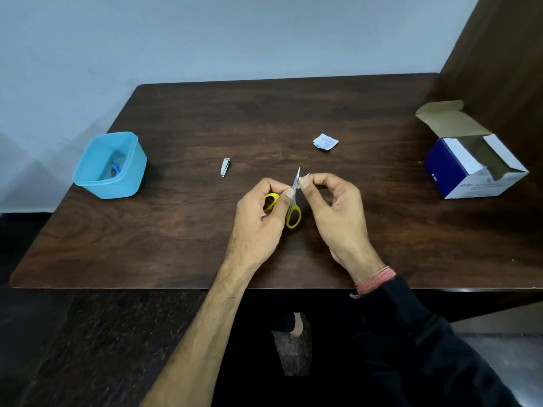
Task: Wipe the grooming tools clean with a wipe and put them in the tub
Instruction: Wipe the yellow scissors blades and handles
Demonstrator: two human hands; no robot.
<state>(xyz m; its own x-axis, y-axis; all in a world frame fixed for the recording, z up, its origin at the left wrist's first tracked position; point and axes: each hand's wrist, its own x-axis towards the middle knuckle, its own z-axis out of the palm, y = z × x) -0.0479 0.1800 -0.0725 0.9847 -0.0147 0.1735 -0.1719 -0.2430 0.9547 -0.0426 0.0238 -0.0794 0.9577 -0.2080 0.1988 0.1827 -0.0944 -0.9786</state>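
Observation:
My left hand [261, 218] grips small scissors with yellow handles [293, 217] above the middle of the table, blades pointing away from me. My right hand [335, 207] pinches a small white wipe [305, 177] against the blades near their middle. A silver nail clipper [225, 167] lies on the table left of the hands. The blue plastic tub [88, 177] stands at the left edge with a small blue item [115, 170] inside it.
A torn white wipe sachet [325, 141] lies beyond the hands. An open blue-and-white cardboard box [473, 160] sits at the right side of the dark wooden table [176, 230]. A brown panel rises at the far right.

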